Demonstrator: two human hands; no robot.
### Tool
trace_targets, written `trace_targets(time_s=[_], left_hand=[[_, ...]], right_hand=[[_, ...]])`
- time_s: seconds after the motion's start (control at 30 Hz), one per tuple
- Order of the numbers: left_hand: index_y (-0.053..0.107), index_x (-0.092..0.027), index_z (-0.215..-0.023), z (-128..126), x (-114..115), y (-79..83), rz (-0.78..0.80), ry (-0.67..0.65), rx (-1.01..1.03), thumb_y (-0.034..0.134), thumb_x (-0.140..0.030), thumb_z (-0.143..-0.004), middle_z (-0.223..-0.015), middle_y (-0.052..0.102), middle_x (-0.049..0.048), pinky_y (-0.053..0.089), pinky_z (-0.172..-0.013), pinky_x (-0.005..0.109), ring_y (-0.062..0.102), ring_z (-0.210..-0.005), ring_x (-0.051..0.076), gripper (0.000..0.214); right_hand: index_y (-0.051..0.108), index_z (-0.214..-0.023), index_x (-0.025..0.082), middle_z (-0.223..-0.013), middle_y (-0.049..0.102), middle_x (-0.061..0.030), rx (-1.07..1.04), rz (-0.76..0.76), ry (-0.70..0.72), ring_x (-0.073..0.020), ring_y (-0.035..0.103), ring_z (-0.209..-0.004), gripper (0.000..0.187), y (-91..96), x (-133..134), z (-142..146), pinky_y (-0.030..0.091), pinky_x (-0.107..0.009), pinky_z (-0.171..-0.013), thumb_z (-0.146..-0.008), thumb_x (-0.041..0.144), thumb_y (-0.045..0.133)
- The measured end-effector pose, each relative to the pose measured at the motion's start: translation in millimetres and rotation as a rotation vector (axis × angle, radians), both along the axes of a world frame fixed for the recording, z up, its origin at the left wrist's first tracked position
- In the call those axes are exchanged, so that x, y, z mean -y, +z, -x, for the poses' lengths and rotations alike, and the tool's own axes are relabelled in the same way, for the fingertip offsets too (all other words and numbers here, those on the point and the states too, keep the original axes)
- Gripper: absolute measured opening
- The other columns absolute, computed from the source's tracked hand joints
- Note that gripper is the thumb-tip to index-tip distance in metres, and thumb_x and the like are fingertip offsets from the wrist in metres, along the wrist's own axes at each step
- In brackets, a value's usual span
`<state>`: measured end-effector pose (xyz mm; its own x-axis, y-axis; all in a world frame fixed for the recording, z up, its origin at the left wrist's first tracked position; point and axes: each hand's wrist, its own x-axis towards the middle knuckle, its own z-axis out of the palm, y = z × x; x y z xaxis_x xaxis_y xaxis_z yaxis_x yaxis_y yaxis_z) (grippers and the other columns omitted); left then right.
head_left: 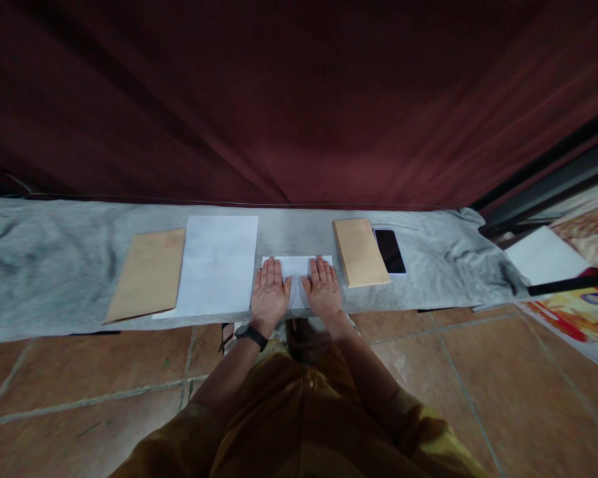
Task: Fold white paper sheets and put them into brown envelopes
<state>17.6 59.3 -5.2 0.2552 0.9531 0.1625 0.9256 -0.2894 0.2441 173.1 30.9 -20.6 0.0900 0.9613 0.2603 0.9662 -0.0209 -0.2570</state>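
Left hand (270, 287): palm down, fingers straight and laid flat on the folded white paper (297, 267), grasping nothing; thumb out toward the other hand.
Right hand (323, 289): mirrors it, fingers extended and flat on the same paper, unclenched, thumb pointing inward.
Folded paper: at the front of the tabletop (438, 259), directly before the person, between the white sheet (216, 265) and the small brown envelope (361, 253).
Large brown envelope (152, 275): left of the white sheet, at its edge; a faint reddish mark near the top right corner, too small to read.
Phone (390, 251): dark screen up, just right of the small envelope.
Printed sheet (583, 318): far right, red and yellow, its lettering unreadable.
Watch (255, 337): black, on the left wrist; no brand legible.
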Motion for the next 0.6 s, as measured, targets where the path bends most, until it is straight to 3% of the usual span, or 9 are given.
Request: trace_targets(time_s=[0.43,0.6], left_hand=[[0.033,0.001,-0.155,3,0,-1.6,-0.017,-0.003,0.045,0.030,-0.048,-0.104,-0.162,0.034,0.0234,0.025,-0.125,0.052,0.025,-0.154,0.032,0.071],[0.030,-0.004,-0.157,-12,23,9.8,-0.037,-0.113,0.031,0.028,-0.042,-0.105,-0.165,0.029,0.0190,0.022,-0.127,0.050,0.020,-0.156,0.028,0.065]], right_hand=[[0.036,-0.155,0.003,-0.159,0.040,-0.0227,0.010,-0.070,-0.008,-0.0312,0.038,-0.148,0.063,-6.1,12,-14,0.032,-0.050,-0.120,-0.107,0.044,0.037],[0.034,-0.156,0.003,-0.160,0.038,-0.0235,0.001,-0.072,0.001,-0.0310,0.036,-0.149,0.064,-6.5,12,-14,0.032,-0.051,-0.119,-0.107,0.043,0.037]])
